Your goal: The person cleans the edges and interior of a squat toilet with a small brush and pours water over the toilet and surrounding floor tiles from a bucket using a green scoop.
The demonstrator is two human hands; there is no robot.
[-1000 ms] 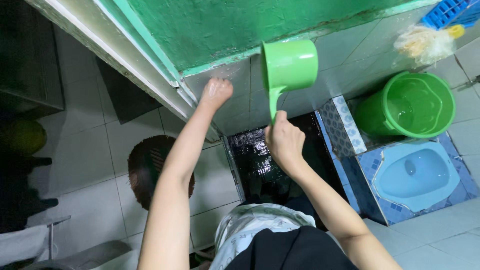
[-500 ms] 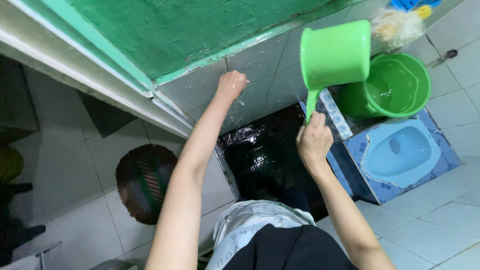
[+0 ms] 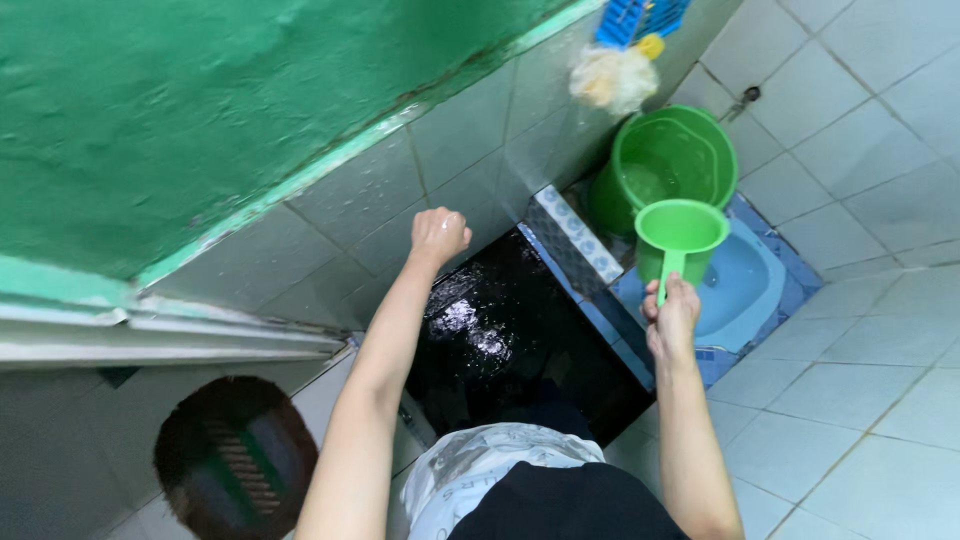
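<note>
My right hand grips the handle of a green plastic water dipper, held upright and low over the blue squat toilet, just in front of the green bucket. My left hand is closed into a fist and presses against the wet grey wall tiles; whether it holds anything I cannot tell. Below both arms lies a wet black floor patch.
A green painted wall rises above the tiles. A pale plastic bag and a blue basket hang above the bucket. A patterned tile step borders the toilet platform. A dark round mat lies outside the door frame.
My right hand has lowered the dipper from beside the wall down toward the toilet and bucket. My left fist has slid lower on the tiles. The view has swung right.
</note>
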